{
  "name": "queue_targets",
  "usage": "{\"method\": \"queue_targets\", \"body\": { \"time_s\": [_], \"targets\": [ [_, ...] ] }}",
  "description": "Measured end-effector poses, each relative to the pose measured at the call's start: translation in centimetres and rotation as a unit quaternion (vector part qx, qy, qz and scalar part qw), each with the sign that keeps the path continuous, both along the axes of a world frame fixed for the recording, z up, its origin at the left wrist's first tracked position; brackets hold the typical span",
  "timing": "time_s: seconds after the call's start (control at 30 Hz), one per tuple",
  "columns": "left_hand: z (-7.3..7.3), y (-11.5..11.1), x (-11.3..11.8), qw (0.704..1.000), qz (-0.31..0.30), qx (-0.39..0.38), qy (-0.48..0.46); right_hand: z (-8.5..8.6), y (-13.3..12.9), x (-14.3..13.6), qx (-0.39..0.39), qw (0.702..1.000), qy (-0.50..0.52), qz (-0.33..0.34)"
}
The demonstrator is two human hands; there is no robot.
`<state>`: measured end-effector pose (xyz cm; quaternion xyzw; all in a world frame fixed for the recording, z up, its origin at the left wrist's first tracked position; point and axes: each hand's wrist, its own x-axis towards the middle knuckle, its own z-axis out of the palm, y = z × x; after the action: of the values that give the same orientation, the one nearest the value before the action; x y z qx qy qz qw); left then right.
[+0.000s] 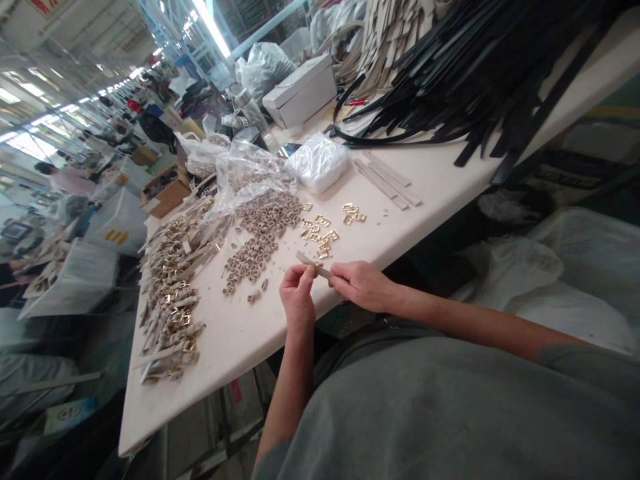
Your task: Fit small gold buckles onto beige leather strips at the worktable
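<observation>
A beige strap (pixel 324 272) runs between my two hands, just above the table's front edge. My left hand (pixel 299 288) pinches it near one end, and a glint of gold metal shows at the fingertips, perhaps a buckle. Closed on the strap's other end is my right hand (pixel 363 285). Beyond the hands lie loose gold buckles (pixel 323 235) in a cluster, with a smaller group of buckles (pixel 353 214) to the right. A heap of small beige strap loops (pixel 260 240) spreads out to the left of them.
Beige straps with gold buckles (pixel 173 307) are piled along the table's left side. Several beige strips (pixel 387 180) lie at right, below black straps (pixel 450 80). A plastic-wrapped bundle (pixel 319 162) and a white box (pixel 301 90) stand at the back.
</observation>
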<state>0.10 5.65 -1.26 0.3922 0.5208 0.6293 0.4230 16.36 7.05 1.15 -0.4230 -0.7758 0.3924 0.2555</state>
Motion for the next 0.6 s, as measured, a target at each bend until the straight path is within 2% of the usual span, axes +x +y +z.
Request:
{"method": "queue_targets", "body": {
  "time_s": [0.13,0.33,0.5,0.6],
  "targets": [
    [-0.7,-0.2,0.8,1.0,0.001,0.007,-0.028,-0.1,0.1,-0.4,-0.002,0.999,0.051,0.008],
    [-0.3,0.2,1.5,0.995,0.015,0.003,-0.102,-0.1,0.0,-0.4,0.002,0.998,0.068,0.005],
    [-0.4,0.2,1.5,0.996,-0.003,-0.009,-0.091,-0.5,0.0,-0.2,0.003,0.997,0.072,-0.001],
    [0.0,-0.4,1.8,0.998,-0.008,-0.002,-0.06,-1.1,0.1,-0.4,-0.002,0.998,0.059,-0.011]
  ]
}}
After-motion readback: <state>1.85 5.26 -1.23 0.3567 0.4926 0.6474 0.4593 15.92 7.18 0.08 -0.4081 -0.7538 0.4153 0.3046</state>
